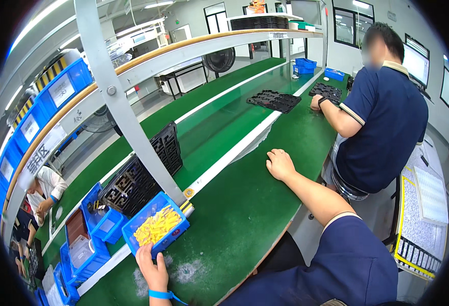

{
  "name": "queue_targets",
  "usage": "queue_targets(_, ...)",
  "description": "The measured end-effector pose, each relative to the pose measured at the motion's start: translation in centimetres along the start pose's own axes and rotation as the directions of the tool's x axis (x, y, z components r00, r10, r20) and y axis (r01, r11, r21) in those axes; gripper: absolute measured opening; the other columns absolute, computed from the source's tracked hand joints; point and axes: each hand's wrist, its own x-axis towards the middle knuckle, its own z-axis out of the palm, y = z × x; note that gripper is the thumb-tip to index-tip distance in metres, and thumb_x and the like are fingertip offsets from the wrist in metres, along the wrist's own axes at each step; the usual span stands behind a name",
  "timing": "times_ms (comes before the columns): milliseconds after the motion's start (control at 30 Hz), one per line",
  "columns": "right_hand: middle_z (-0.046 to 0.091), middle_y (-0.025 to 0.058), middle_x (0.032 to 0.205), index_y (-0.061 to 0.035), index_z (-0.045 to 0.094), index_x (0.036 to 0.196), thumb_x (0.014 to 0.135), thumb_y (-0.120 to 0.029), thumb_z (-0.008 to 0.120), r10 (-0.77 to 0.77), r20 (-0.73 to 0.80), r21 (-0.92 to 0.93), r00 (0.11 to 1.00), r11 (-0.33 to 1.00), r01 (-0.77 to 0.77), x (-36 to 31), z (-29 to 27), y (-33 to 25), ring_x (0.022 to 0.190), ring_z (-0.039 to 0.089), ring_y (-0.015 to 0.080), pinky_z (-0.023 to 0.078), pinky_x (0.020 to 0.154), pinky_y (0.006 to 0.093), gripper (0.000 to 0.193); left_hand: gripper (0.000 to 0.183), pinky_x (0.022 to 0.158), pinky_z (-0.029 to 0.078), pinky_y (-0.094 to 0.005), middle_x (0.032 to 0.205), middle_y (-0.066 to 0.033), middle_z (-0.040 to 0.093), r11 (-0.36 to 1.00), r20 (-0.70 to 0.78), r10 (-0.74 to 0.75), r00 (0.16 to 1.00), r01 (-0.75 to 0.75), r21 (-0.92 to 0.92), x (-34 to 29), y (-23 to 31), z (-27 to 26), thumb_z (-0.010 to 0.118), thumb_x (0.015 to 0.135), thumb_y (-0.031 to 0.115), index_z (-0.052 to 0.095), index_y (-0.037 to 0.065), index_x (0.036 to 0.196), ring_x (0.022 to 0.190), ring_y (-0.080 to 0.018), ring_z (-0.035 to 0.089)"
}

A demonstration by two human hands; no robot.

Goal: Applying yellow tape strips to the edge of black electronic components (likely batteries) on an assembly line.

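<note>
My left hand [154, 270], a blue band on its wrist, is at the near side of a blue bin [176, 235]. Its fingertips meet the bin's near wall, with thumb and fingers apart and nothing seen between them. Small yellow pieces [155, 227] fill this bin; their exact kind is too small to tell. Farther right, my right hand [280, 164] lies on the green bench [234, 204], palm down, fingers loosely apart and holding nothing.
A grey post [125, 112] rises beside the bin. Black slotted trays [166, 148] lean behind it; another black tray [274, 100] lies flat on the line. More blue bins [104, 222] stand left. A co-worker [382, 122] at right handles a black tray [326, 92].
</note>
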Motion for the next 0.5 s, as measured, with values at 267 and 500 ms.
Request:
queue_targets(267,0.06,0.0157,0.097,-0.0015,0.063,0.091,0.085,-0.023,0.051,0.063,0.018,-0.101,0.998,0.993,-0.061,-0.3,0.1,-1.3,0.099,0.056,0.0305,0.045,0.086,0.0433,0.025,0.031,0.097,0.038,-0.043,0.11,-0.0181,0.058,1.0,-0.083,0.004,0.997,-0.004,0.003,0.4,-1.7,1.2,0.061,0.082,0.008,0.058,0.001,0.112,0.109,-0.0354,0.05)
queue_targets(500,0.06,0.0145,0.1,-0.0017,0.065,0.093,0.086,-0.023,0.049,0.122,0.013,-0.144,0.992,0.982,-0.119,-3.8,-1.8,-3.0,0.101,0.055,0.0297,0.045,0.087,0.0425,0.027,0.02,0.097,0.036,-0.0456,0.1,-0.0148,0.063,0.996,-0.16,-0.077,0.984,0.084,0.036,1.1,-1.7,1.5,0.061,0.085,0.015,0.063,0.004,0.101,0.099,-0.0321,0.056)
